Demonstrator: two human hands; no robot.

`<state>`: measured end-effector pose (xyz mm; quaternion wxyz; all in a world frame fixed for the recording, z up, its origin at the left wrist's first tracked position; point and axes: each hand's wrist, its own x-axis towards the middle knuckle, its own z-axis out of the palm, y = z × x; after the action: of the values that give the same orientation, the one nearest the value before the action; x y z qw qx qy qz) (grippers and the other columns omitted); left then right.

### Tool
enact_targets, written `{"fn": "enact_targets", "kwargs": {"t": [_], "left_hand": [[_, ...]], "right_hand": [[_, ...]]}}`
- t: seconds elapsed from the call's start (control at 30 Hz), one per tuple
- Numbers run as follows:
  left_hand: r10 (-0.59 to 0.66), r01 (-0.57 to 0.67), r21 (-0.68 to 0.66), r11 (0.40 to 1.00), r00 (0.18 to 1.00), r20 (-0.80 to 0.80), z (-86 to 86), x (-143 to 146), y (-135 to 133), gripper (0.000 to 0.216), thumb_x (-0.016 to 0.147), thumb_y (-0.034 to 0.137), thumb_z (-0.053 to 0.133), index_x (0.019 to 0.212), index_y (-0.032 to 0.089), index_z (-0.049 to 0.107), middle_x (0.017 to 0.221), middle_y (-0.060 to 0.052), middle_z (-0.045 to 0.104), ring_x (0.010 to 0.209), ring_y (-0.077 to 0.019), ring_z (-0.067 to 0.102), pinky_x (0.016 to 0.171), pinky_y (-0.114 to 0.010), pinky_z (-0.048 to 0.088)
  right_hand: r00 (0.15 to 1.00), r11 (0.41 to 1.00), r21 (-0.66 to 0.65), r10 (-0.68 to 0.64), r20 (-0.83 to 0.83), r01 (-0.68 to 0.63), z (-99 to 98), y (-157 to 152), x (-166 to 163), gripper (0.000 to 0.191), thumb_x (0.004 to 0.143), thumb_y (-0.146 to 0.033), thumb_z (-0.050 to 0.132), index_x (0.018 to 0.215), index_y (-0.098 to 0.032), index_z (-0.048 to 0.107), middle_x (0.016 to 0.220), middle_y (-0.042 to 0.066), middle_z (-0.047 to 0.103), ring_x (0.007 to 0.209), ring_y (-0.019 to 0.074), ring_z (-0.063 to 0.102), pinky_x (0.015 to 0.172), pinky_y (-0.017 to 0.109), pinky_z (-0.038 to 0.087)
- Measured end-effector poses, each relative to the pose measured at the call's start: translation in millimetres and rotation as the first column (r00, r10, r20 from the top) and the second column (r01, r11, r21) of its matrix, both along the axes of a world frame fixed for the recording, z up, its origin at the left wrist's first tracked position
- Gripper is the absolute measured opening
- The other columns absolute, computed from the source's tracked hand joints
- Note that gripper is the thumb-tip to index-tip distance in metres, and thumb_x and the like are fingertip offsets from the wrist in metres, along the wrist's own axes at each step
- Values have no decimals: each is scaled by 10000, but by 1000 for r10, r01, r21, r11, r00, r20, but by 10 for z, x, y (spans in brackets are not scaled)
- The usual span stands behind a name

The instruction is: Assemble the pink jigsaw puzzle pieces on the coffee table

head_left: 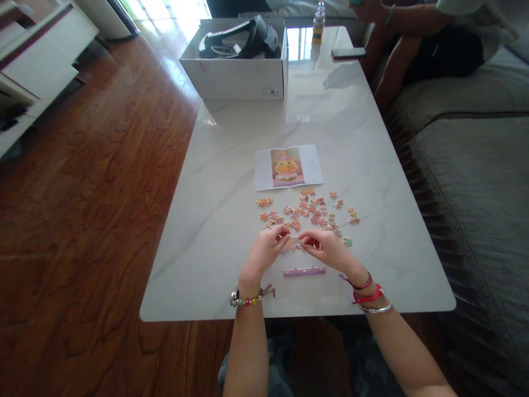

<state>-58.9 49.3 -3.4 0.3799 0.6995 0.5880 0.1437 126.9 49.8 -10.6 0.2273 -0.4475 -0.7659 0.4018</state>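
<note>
My left hand (266,246) and my right hand (328,248) face each other over the near part of the table, thumbs and fingertips pinched together. Small pale jigsaw pieces (294,244) show between and just below the fingertips; the fingers partly hide them. Just beyond both hands spreads a loose group of pink and orange jigsaw pieces (316,209). Closer to me lies a straight purple strip of joined jigsaw pieces (305,272). Behind the pieces is a creased paper sheet (263,171) with a printed picture of an orange cartoon figure.
The pieces lie on a glossy white marbled table (198,231). At its far end stand a white box (235,80) holding a black headset (256,38), a small bottle (318,25) and a phone (348,53). Another person (438,49) sits on the grey sofa (479,149) at right.
</note>
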Motion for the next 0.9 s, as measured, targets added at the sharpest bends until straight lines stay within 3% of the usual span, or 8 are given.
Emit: {"fn": "enact_targets", "kwargs": {"t": [0.2, 0.43, 0.6, 0.9], "left_hand": [[65, -51, 67, 996, 970, -233, -75, -82, -17, 152, 822, 238, 430, 845, 203, 577, 829, -35, 613, 752, -133, 554, 688, -232, 410], [36, -19, 79, 997, 975, -218, -92, -56, -20, 135, 818, 224, 424, 826, 200, 556, 813, -33, 599, 707, -120, 546, 656, -218, 405], [24, -9, 78, 997, 979, -202, -95, -21, 19, 131, 814, 217, 418, 807, 195, 548, 787, -36, 600, 690, -127, 551, 644, -228, 411], [31, 0, 177, 984, 984, -177, -198, 1, 114, 138, 822, 233, 413, 818, 197, 546, 820, -32, 610, 718, -124, 570, 670, -231, 431]], "right_hand": [[988, 991, -27, -132, 80, 134, -13, 29, 12, 127, 717, -126, 517, 759, -184, 621, 656, -9, 637, 571, 90, 556, 568, 199, 425], [938, 948, -27, -310, 154, 318, -14, 119, 256, 113, 729, -207, 518, 695, -181, 622, 669, 17, 658, 606, 128, 589, 582, 233, 438], [923, 937, -62, -325, 205, 344, -26, 182, 465, 112, 700, -187, 536, 708, -177, 647, 699, 26, 675, 639, 143, 607, 603, 245, 440], [883, 882, -129, -425, 201, 454, 1, 252, 1010, 165, 700, -305, 549, 712, -174, 648, 709, 35, 677, 664, 161, 605, 619, 263, 439]]}}
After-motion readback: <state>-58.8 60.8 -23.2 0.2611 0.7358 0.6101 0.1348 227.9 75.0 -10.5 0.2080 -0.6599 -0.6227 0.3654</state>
